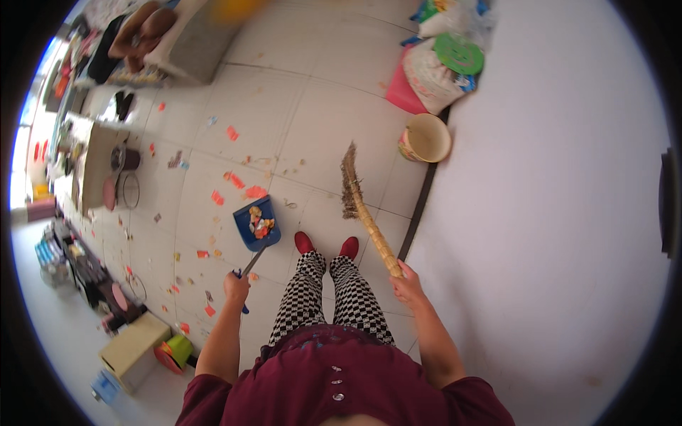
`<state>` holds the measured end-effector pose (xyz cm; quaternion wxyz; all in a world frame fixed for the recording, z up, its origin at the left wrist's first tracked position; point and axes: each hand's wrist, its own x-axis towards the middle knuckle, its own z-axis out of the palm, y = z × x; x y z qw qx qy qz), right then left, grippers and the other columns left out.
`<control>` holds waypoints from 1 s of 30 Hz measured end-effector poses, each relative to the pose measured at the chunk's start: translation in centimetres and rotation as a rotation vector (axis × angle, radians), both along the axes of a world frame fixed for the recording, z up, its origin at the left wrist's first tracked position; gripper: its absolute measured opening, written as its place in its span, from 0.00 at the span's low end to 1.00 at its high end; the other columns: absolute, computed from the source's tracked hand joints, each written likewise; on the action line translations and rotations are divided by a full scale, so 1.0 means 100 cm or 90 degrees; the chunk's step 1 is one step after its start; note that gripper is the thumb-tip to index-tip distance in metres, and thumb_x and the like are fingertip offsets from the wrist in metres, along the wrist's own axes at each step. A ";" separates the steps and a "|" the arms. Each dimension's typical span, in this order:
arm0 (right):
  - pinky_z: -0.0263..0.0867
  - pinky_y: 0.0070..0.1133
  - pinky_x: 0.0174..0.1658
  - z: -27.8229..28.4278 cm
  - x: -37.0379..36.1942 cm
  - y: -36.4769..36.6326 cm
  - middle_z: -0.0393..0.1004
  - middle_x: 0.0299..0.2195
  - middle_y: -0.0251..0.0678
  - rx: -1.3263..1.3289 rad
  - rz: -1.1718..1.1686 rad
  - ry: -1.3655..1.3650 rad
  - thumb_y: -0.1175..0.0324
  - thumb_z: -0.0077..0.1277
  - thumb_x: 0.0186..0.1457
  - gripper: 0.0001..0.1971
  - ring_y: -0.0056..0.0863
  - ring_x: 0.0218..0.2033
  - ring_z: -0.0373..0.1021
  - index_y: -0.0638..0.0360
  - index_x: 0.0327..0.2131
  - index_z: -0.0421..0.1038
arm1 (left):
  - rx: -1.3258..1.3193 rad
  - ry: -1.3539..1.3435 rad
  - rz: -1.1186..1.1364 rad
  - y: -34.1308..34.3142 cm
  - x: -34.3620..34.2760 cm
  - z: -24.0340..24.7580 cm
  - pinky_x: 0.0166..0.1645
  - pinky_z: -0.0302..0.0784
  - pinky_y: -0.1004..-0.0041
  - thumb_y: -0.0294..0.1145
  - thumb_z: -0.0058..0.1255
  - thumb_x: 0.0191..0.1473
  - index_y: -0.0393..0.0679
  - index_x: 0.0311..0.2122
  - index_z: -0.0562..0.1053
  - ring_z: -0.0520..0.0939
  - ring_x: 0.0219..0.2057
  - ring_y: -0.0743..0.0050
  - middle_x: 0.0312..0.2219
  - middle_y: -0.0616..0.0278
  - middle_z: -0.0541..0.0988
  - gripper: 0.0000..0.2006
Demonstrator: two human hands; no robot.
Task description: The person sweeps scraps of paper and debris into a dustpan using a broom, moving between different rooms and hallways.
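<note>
My left hand (pixel 236 285) is closed round the dark handle of a blue dustpan (pixel 268 240), whose pan rests on or just above the tiles left of my feet. Inside the pan lies a small heap of red, orange and pale scraps (pixel 261 226). In my right hand (pixel 407 284) is the tan bound handle of a broom (pixel 371 226). Its brown bristle head points away from me, to the right of the pan and apart from it. Red paper scraps (pixel 236 181) and other litter lie on the floor beyond and left of the dustpan.
By the right wall (pixel 547 213) stand a cream bin (pixel 429 138) and a filled white sack (pixel 430 74) with a green lid (pixel 459 55). Another person (pixel 142 32) sits at the far left. A yellow-green bin (pixel 176 349) and a box (pixel 135 348) stand at lower left.
</note>
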<state>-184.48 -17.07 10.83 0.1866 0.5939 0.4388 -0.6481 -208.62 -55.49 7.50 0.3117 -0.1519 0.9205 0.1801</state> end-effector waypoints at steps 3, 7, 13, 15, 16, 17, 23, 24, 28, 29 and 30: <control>0.51 0.18 0.11 -0.019 0.042 0.003 0.64 0.18 0.31 0.167 0.175 0.048 0.76 0.46 0.43 0.33 0.18 0.11 0.58 0.48 0.56 0.51 | -0.008 -0.027 0.009 0.012 -0.008 0.018 0.22 0.70 0.69 0.30 0.49 0.42 0.33 0.23 0.69 0.76 0.15 0.67 0.13 0.54 0.74 0.09; 0.52 0.18 0.10 -0.063 0.042 0.007 0.64 0.18 0.31 0.355 0.331 0.017 0.77 0.45 0.43 0.33 0.18 0.10 0.57 0.48 0.56 0.50 | -0.001 -0.055 0.004 -0.011 -0.006 0.030 0.26 0.71 0.68 0.31 0.50 0.42 0.34 0.24 0.69 0.77 0.18 0.65 0.13 0.55 0.74 0.09; 0.49 0.15 0.08 -0.069 -0.062 -0.035 0.59 0.16 0.30 0.089 0.054 -0.134 0.80 0.41 0.45 0.22 0.17 0.08 0.54 0.50 0.46 0.57 | 0.029 -0.025 0.022 -0.080 0.013 0.051 0.25 0.70 0.69 0.32 0.51 0.41 0.34 0.23 0.68 0.76 0.18 0.63 0.14 0.54 0.74 0.11; 0.49 0.16 0.08 -0.069 -0.086 -0.078 0.59 0.16 0.31 0.012 0.074 -0.103 0.80 0.40 0.46 0.22 0.18 0.09 0.54 0.49 0.46 0.56 | 0.050 0.007 0.073 -0.105 0.026 0.057 0.24 0.70 0.68 0.32 0.51 0.41 0.34 0.23 0.68 0.76 0.17 0.63 0.14 0.55 0.73 0.11; 0.50 0.16 0.08 -0.066 -0.096 -0.100 0.59 0.16 0.32 -0.030 0.079 -0.082 0.80 0.41 0.46 0.22 0.18 0.09 0.54 0.48 0.46 0.55 | 0.030 -0.001 0.064 -0.114 0.030 0.057 0.24 0.70 0.68 0.32 0.51 0.41 0.34 0.23 0.68 0.76 0.17 0.63 0.14 0.55 0.73 0.11; 0.51 0.16 0.08 -0.054 -0.112 -0.119 0.59 0.16 0.32 -0.046 0.140 -0.061 0.80 0.42 0.46 0.24 0.18 0.09 0.55 0.48 0.48 0.54 | 0.038 0.001 0.072 -0.121 0.033 0.057 0.24 0.70 0.68 0.32 0.51 0.41 0.34 0.23 0.68 0.76 0.17 0.63 0.14 0.55 0.73 0.11; 0.51 0.13 0.10 -0.017 -0.168 -0.135 0.62 0.17 0.31 -0.126 0.216 -0.014 0.78 0.45 0.45 0.29 0.16 0.11 0.56 0.51 0.54 0.54 | 0.023 -0.010 0.118 -0.151 0.045 0.025 0.31 0.70 0.63 0.32 0.52 0.40 0.31 0.26 0.69 0.77 0.25 0.51 0.21 0.46 0.74 0.12; 0.51 0.13 0.10 -0.010 -0.172 -0.128 0.62 0.17 0.31 -0.115 0.215 -0.015 0.78 0.45 0.45 0.29 0.16 0.11 0.56 0.51 0.54 0.54 | 0.017 -0.017 0.143 -0.153 0.046 0.020 0.32 0.70 0.62 0.31 0.52 0.40 0.31 0.26 0.69 0.76 0.26 0.48 0.22 0.44 0.74 0.12; 0.49 0.14 0.10 0.013 -0.169 -0.086 0.61 0.17 0.30 -0.030 0.237 0.014 0.76 0.46 0.44 0.32 0.15 0.10 0.55 0.48 0.55 0.52 | 0.053 -0.013 0.198 -0.157 0.042 0.006 0.26 0.70 0.66 0.31 0.51 0.41 0.31 0.26 0.68 0.77 0.19 0.60 0.16 0.51 0.74 0.12; 0.47 0.14 0.10 0.016 -0.165 -0.075 0.60 0.17 0.29 0.017 0.221 0.027 0.76 0.47 0.44 0.33 0.15 0.10 0.54 0.47 0.56 0.50 | 0.055 -0.015 0.196 -0.157 0.040 0.006 0.26 0.70 0.66 0.31 0.51 0.41 0.31 0.26 0.68 0.77 0.19 0.60 0.16 0.51 0.74 0.12; 0.47 0.14 0.10 0.016 -0.160 -0.064 0.60 0.17 0.29 0.018 0.221 0.024 0.76 0.47 0.44 0.33 0.15 0.10 0.54 0.47 0.56 0.50 | 0.065 -0.031 0.237 -0.159 0.041 0.005 0.24 0.70 0.68 0.30 0.51 0.41 0.31 0.26 0.68 0.76 0.17 0.64 0.15 0.53 0.73 0.11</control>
